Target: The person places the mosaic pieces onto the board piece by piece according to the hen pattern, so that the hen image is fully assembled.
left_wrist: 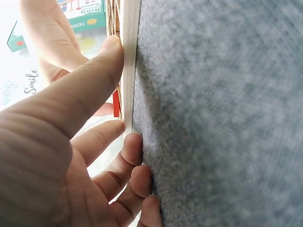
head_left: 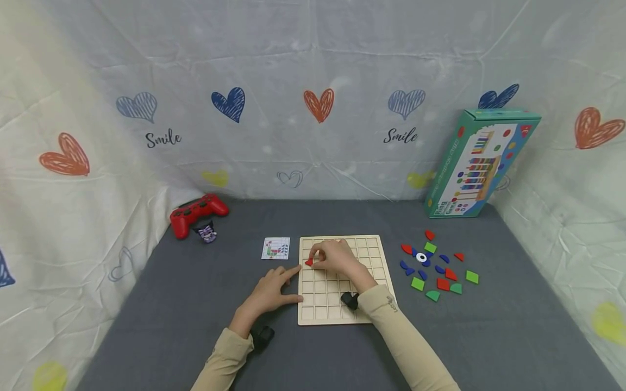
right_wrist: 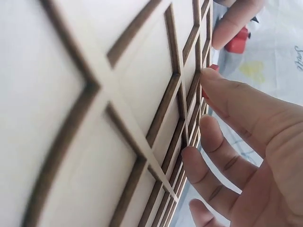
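Observation:
A pale wooden board (head_left: pixel 313 313) divided into square cells by raised ridges lies on the dark cloth. Over its left part, my right hand (head_left: pixel 337 257) pinches a small red piece (head_left: pixel 309 262) between thumb and fingers. In the right wrist view, the red piece (right_wrist: pixel 214 67) is mostly hidden behind the thumb; its exact shape cannot be told. My left hand (head_left: pixel 270 289) touches the board's left edge, thumb and index finger spread apart. The left wrist view shows the fingertips against the board's side (left_wrist: pixel 129 71), the other fingers bent loosely near the cloth.
A printed pattern card (head_left: pixel 275 248) lies left of the board. To the right are scattered red, blue and green pieces (head_left: pixel 443 284) and a white ring-like piece (head_left: pixel 421 258). A red game controller (head_left: pixel 198 214), a small purple figure (head_left: pixel 207 233) and a green box (head_left: pixel 481 163) stand farther back.

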Available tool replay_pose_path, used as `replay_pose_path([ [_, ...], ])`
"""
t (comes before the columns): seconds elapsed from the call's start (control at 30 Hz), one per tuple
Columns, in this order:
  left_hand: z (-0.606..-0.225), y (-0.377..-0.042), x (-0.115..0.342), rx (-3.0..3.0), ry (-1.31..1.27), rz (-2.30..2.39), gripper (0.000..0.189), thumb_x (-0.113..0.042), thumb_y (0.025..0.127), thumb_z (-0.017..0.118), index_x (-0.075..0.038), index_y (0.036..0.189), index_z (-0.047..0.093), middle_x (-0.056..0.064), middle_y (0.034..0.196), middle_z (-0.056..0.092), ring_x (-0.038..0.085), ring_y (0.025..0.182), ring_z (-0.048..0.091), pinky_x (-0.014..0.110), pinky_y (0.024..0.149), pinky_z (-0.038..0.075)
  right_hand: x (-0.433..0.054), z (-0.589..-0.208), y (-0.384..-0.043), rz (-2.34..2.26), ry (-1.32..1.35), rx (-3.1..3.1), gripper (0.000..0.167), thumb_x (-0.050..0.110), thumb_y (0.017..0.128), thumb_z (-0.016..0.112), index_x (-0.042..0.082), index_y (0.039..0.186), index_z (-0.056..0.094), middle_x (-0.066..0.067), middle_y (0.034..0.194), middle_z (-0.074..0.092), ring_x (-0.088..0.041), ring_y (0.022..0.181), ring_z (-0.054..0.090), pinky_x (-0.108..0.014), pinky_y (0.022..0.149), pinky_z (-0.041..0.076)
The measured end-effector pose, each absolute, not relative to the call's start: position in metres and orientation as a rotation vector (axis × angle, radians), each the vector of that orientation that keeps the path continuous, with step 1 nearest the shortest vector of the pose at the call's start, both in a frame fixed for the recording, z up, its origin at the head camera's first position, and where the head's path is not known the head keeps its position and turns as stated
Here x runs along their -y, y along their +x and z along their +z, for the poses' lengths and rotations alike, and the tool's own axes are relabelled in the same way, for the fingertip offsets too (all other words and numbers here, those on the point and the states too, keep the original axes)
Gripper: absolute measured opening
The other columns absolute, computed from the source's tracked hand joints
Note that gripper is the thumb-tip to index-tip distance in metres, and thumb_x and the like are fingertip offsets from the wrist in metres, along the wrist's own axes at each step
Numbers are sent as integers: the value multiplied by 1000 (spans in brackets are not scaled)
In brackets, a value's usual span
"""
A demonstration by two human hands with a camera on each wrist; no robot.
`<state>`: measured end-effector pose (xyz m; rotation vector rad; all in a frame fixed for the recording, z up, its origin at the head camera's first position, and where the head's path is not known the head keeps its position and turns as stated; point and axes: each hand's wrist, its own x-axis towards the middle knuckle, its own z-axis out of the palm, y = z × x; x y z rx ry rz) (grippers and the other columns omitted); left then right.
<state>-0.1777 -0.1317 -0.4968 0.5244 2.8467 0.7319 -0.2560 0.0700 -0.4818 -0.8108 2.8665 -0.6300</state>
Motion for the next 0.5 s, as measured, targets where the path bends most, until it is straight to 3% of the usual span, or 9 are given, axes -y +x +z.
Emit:
replay_pose_path([
  [0.5,-496,-177,130,-2842,521,740,76,-45,74,74,-17,139,45,1,83,44,14,69,32,30,62,27,-71,-481,-251,-674,-800,-2890,16,26,78,75,23,93,71,9,62,54,-7,59,46,-41,79,32],
])
